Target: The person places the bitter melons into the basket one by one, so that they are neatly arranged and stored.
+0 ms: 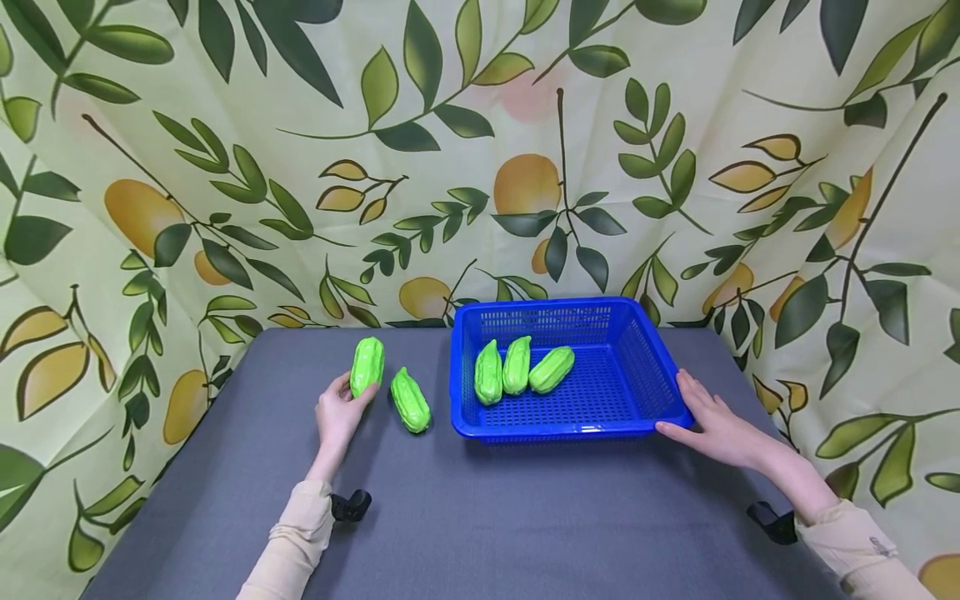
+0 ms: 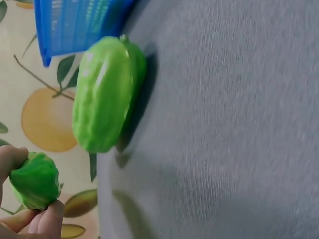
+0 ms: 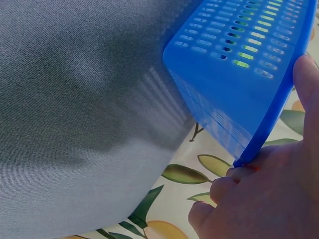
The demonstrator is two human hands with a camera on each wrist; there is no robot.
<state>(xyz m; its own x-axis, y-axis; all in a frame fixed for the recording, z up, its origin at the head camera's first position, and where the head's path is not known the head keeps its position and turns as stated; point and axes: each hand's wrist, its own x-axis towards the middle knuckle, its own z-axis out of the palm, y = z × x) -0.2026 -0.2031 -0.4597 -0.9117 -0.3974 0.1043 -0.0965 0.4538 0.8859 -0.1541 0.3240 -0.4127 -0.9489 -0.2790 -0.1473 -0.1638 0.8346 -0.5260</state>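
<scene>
In the head view, a grey table point(image 1: 525, 517) spreads toward six o'clock, and behind it a pale curtain point(image 1: 450, 196) with some soft creases reaches from eight o'clock through twelve to four, printed with green leaves point(image 1: 423, 58), brown twigs point(image 1: 562, 133) and orange fruits point(image 1: 527, 185).

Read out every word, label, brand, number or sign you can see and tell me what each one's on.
There is no readable text: I see none on the blue basket, the green vegetables or the patterned cloth.
A small dark mark on the right sleeve is too small to make out.
</scene>
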